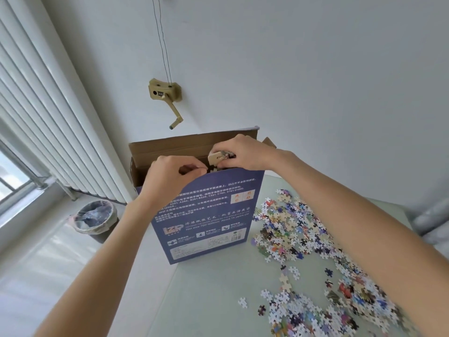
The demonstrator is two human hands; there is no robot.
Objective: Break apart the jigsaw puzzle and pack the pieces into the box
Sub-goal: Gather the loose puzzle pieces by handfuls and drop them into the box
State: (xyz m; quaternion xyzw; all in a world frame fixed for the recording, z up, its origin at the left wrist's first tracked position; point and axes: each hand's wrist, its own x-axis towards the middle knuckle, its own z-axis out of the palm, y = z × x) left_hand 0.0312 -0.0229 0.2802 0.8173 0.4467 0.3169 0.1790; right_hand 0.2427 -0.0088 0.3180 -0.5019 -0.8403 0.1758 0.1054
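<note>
A tall blue puzzle box [209,222] with white print stands upright on the pale green table [213,293], its brown top flap [192,143] open. Both hands are over the opening. My right hand [245,152] grips a small clump of joined puzzle pieces [217,158] just above the box mouth. My left hand [170,173] has its fingers closed at the front rim, pinching what looks like a piece; it is mostly hidden. Loose puzzle pieces [303,242] lie scattered across the table to the right of the box.
A lined waste bin [96,218] stands on the floor at the left, below a white radiator [48,122] and a window. A beige crank handle [165,93] hangs on the wall behind the box. The table's left edge runs just beside the box.
</note>
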